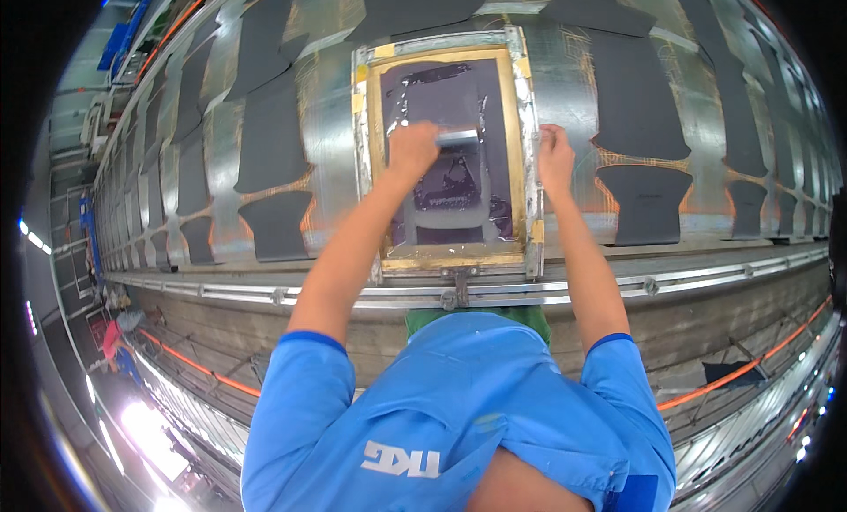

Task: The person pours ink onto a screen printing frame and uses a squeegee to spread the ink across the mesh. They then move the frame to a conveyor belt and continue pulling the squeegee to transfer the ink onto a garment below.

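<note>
My left hand (414, 150) is closed around a squeegee (460, 138), whose pale metal edge reaches right across the mesh. Under it lies a screen printing frame (361, 146) with a metal outer border and a yellowish inner edge. Dark purple-black ink (445, 79) is smeared over the mesh, and part of a design shows below the squeegee. At the frame's right side, my right hand (556, 161) has its fingers curled against the metal border. The left fingers cover the squeegee's left end.
Dark grey cut fabric pieces (637, 97) lie in rows on the long shiny table to both sides. A metal rail (573, 293) runs along the near edge, with a bracket (457, 287) below the frame. An orange hose (719, 381) and another person (115, 344) are farther off.
</note>
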Tool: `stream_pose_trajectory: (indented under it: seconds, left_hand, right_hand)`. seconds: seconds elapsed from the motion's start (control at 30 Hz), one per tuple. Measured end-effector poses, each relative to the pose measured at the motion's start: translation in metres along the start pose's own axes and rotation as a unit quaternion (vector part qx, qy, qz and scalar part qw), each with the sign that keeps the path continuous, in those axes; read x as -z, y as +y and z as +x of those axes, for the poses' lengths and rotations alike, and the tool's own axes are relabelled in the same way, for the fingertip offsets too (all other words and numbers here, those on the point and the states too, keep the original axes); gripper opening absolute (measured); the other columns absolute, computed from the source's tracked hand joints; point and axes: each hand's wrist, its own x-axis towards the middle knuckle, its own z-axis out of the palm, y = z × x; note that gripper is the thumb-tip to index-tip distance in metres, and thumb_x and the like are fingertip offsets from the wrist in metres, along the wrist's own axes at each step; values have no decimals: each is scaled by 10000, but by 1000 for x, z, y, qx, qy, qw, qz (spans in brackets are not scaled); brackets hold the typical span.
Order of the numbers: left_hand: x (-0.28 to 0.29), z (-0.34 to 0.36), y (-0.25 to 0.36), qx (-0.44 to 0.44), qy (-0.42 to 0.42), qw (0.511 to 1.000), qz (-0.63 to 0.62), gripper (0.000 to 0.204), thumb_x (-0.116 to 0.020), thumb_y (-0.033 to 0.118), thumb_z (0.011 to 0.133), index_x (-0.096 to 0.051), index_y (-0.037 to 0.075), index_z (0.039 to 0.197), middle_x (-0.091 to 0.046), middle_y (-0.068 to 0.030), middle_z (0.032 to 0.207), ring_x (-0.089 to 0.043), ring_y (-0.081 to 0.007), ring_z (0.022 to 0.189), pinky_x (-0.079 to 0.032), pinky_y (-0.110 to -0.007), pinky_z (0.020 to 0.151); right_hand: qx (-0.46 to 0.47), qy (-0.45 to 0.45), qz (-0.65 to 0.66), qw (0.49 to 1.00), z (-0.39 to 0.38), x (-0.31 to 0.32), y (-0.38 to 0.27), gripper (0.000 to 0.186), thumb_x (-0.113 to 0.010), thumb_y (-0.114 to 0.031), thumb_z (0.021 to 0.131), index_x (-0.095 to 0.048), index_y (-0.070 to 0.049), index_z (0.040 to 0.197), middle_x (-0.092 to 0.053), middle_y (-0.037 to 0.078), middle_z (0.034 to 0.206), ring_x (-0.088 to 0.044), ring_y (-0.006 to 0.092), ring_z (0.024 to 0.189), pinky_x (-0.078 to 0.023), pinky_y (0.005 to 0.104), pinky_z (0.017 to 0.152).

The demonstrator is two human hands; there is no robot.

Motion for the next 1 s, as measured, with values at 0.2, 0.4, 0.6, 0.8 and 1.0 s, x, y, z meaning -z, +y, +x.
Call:
stream_pose_trajectory:
  seconds: [0.2,0.4,0.6,0.8,1.0]
  left_hand:
    - [-29,-174,46,-47,79,994,-67,368,-610,-40,732,-735,165,1011,-743,7,1077,-679,-164,995,-433,-406,754]
    - [-22,-227,45,-61,117,988,-83,349,-680,43,723,-715,176,1043,-719,51,1102,-656,-130,1019,-389,-356,740]
    - [10,-255,-3,-3,126,984,-129,447,-706,49,684,-704,164,1116,-701,26,1172,-637,-171,1080,-422,-367,820]
    - [55,-320,-177,23,79,985,-151,482,-713,9,672,-702,138,1136,-701,2,1199,-628,-208,1127,-443,-407,896]
    - [83,-350,-300,14,61,984,-167,497,-682,-29,681,-694,97,1162,-697,-60,1198,-629,-271,1125,-490,-415,867]
  right_hand:
    - [24,6,30,999,11,-6,13,192,-539,-174,966,-665,-72,1069,-669,181,778,-656,315,733,-490,428,707]
    - [68,22,7,997,19,-7,2,202,-556,-174,949,-692,-73,1059,-700,147,846,-662,277,769,-500,397,747]
    - [64,19,18,998,-19,-49,-61,196,-568,-180,953,-691,-74,1063,-700,125,842,-659,256,778,-496,365,747]
    - [85,19,77,993,-118,-200,-151,200,-538,-174,990,-674,-50,1068,-672,110,812,-627,221,722,-489,356,708]
    - [50,0,87,995,-177,-301,-202,177,-532,-151,993,-652,-51,1076,-648,115,762,-608,215,676,-466,374,649]
